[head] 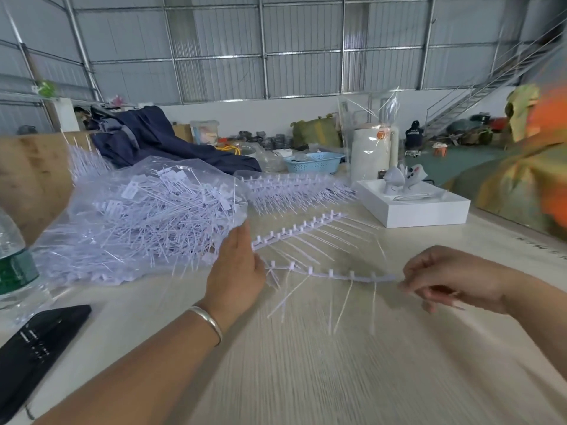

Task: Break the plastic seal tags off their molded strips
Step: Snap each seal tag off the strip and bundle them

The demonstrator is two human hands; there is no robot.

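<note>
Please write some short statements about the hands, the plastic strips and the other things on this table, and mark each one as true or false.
1. The right hand pinches one end of a molded strip. True.
2. The left hand wears a glove. False: it is bare, with a silver bangle on the wrist.
3. The loose seal tags lie in a clear plastic bag. True.
4. The white box stands at the left of the table, beside the water bottle. False: it stands at the far right.
5. A black phone lies at the near left. True.
</note>
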